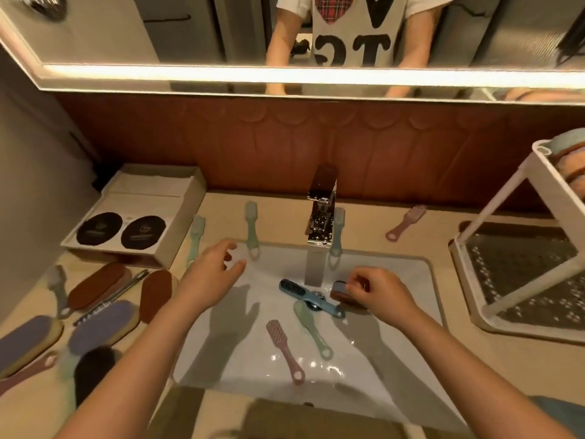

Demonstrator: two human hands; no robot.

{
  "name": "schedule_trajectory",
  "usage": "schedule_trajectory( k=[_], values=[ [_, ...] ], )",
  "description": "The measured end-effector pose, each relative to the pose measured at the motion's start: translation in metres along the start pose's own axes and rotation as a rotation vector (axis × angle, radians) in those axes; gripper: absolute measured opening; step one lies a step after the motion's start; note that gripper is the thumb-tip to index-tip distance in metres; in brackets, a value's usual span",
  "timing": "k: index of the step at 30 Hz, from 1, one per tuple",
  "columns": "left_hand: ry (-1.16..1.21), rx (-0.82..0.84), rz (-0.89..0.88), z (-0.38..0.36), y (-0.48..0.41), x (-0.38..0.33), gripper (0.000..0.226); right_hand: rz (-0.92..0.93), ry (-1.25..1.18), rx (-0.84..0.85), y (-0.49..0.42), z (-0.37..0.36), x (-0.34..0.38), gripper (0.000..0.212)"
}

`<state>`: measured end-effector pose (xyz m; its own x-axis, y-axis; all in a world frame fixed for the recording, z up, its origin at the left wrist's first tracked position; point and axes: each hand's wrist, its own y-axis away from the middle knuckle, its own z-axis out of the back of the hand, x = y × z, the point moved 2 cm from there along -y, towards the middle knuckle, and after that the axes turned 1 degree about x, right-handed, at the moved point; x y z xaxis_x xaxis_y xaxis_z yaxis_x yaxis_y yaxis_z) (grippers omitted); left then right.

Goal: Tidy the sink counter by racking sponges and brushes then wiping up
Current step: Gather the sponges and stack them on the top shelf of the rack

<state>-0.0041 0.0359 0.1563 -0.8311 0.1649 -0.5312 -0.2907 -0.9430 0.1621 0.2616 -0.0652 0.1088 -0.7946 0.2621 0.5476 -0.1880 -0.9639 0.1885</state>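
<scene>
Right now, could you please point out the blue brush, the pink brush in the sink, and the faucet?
blue brush (311, 300): head view, handle.
pink brush (282, 345): head view, handle.
faucet (320, 213): head view, chrome body.

Large black letters stand on the white shirt (351, 33) seen in the mirror (190, 36); they are reversed and cut off at the frame, so no word can be made out; two round black labels (122, 232) in the open box (186, 217) carry pale print too small to read; no other markings legible.
</scene>
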Motion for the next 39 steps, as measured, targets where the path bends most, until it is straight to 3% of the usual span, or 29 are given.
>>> schedule_trajectory(
  k=[5, 7, 13, 16, 26, 35, 39],
  values=[
    [-0.339, -0.069, 0.268, -0.015, -0.003, 0.076, 0.061, -0.087, 0.062, 0.121, -0.015, -0.063, -0.007, 0.011],
    [-0.340, -0.118, 0.321, -0.020, -0.004, 0.095, 0.066, -0.099, 0.058, 0.154, -0.019, -0.079, -0.013, 0.002],
    [-0.225, -0.235, 0.342, -0.026, -0.012, 0.146, 0.079, -0.090, 0.210, 0.243, -0.040, -0.121, -0.028, 0.036],
    [-0.223, -0.206, 0.407, -0.035, -0.012, 0.163, 0.085, -0.127, 0.292, 0.235, -0.052, -0.130, -0.038, 0.048],
    [-0.306, -0.145, 0.244, -0.040, -0.018, 0.175, 0.073, -0.230, 0.514, 0.204, -0.085, -0.141, -0.070, 0.072],
    [-0.344, -0.061, 0.198, -0.040, -0.022, 0.179, 0.072, -0.246, 0.770, 0.197, -0.086, -0.139, -0.078, 0.055],
    [-0.378, -0.055, 0.193, -0.039, -0.022, 0.177, 0.072, -0.234, 0.683, 0.115, -0.079, -0.134, -0.073, 0.054]
  ],
)
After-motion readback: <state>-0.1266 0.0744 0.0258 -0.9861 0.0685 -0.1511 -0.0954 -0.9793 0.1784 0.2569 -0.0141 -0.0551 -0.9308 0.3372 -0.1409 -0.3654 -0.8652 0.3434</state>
